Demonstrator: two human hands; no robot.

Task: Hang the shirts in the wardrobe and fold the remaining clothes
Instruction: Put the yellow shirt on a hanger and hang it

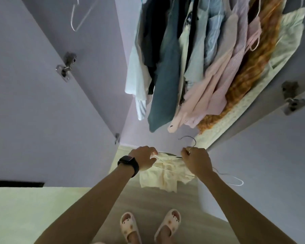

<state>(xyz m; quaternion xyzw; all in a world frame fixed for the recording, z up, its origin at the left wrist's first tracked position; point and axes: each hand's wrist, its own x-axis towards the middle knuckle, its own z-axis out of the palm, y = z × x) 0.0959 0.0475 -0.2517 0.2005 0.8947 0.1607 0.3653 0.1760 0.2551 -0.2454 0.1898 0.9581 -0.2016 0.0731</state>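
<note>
Wardrobe [113, 71] ahead, my left hand [144, 158] pinches the shirt [158, 178], likely limp and light, while my right hand [197, 161] grips its hanger [195, 142] neck.

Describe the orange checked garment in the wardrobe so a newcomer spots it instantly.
Look into the open lilac-grey wardrobe, at the row of hanging clothes on its right side. The orange checked garment hangs second from the right end, between a pink striped shirt and a cream lace garment. It is the only orange, checked fabric in the row.
</note>
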